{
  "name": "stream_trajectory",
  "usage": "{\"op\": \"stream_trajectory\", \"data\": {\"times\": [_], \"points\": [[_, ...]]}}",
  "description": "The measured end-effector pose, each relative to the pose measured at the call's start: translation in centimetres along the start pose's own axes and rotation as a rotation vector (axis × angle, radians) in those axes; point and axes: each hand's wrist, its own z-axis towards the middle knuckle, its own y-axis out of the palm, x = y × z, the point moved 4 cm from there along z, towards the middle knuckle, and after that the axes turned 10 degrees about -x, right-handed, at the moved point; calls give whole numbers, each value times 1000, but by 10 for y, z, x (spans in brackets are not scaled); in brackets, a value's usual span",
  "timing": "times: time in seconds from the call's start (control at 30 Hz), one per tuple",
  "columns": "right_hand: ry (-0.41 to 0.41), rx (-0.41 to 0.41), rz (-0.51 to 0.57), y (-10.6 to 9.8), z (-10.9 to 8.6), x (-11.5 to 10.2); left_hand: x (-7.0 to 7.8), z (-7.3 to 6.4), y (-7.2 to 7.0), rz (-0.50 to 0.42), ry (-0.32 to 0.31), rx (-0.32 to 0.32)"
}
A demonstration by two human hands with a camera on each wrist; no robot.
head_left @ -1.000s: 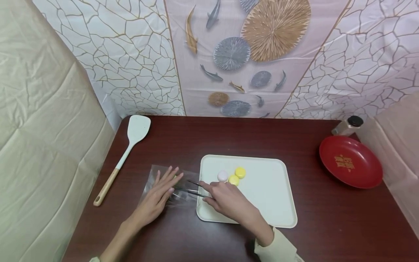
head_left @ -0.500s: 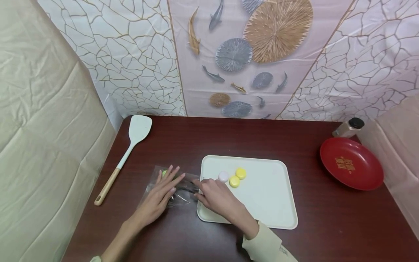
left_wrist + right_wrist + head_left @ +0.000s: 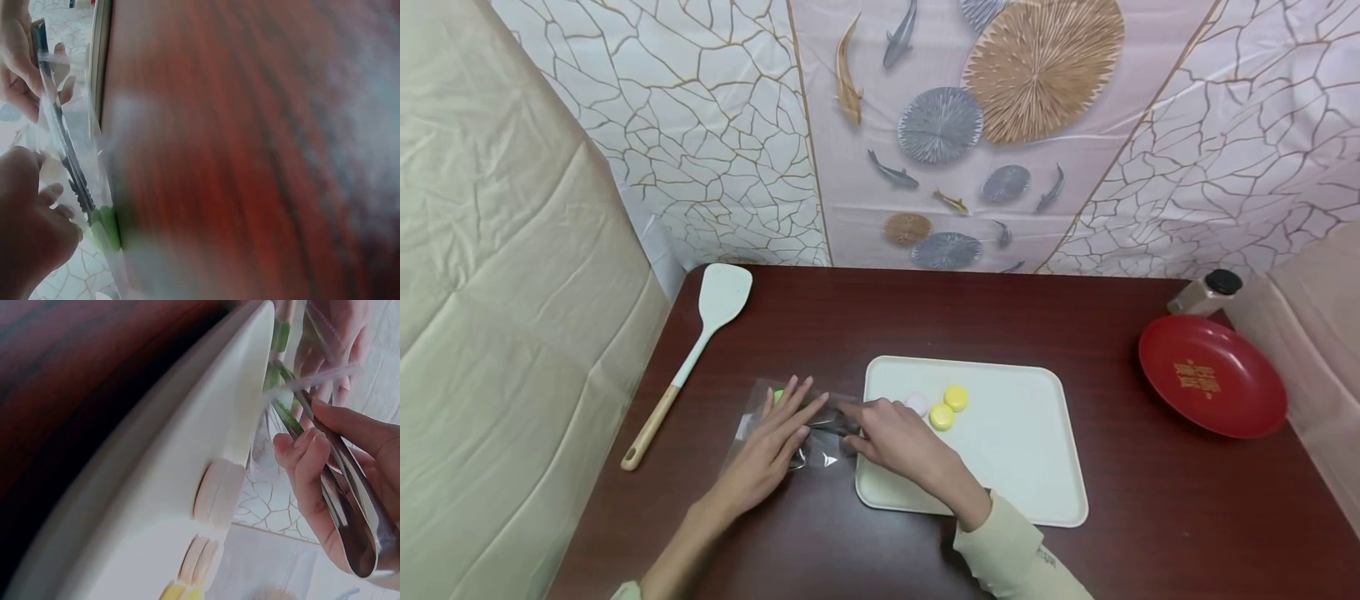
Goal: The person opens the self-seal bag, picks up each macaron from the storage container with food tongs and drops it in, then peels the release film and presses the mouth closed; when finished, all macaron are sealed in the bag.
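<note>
- Left hand (image 3: 763,446), grip spread: fingers straight and a little apart, laid flat on a clear bag; nothing held.
- Right hand (image 3: 891,437), grip clamped on metal tongs (image 3: 359,487): thumb along one arm, fingers against the other, above the near-left part of the tray.
- Metal tongs, one pair: arms slightly apart towards the bend, tips pointing left, apparently within the bag's mouth.
- Clear bag (image 3: 823,457), plastic: lying on the dark wooden surface (image 3: 835,317), just left of the tray; whether it overlaps the tray's edge cannot be told.
- Green macaron (image 3: 105,228): inside or under the bag's film, partly covered by the left hand in the head view; the tong tips reach it, but whether they pinch it cannot be told.
- White tray (image 3: 1000,467), rectangular: bearing two yellow macarons (image 3: 948,407) and, by the right wrist view, two pale macarons (image 3: 219,490).
- Spatula (image 3: 692,354), white with wooden handle: far left.
- Red dish (image 3: 1213,375), gilt lettering: far right, a black-lidded jar (image 3: 1204,293) behind it.
- Step in hand, as judged: working the tongs at the green macaron while the left hand steadies the bag.
- Next move, as judged: calls for a sure but light squeeze or release at the tips, with the film kept flat and free of the tongs.
</note>
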Motion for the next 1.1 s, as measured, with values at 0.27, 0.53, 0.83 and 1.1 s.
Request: {"op": "stream_trajectory", "data": {"times": [0.27, 0.53, 0.83, 1.1], "points": [[-13, -7, 28, -13, -31, 14, 3, 6, 2, -6, -3, 11], [-52, 76, 44, -30, -119, 53, 4, 4, 4, -8, 1, 25], [99, 73, 157, -29, -192, 102, 4, 4, 3, -22, -9, 29], [117, 171, 96, -22, -208, 121, 4, 4, 4, -32, -14, 25]]}}
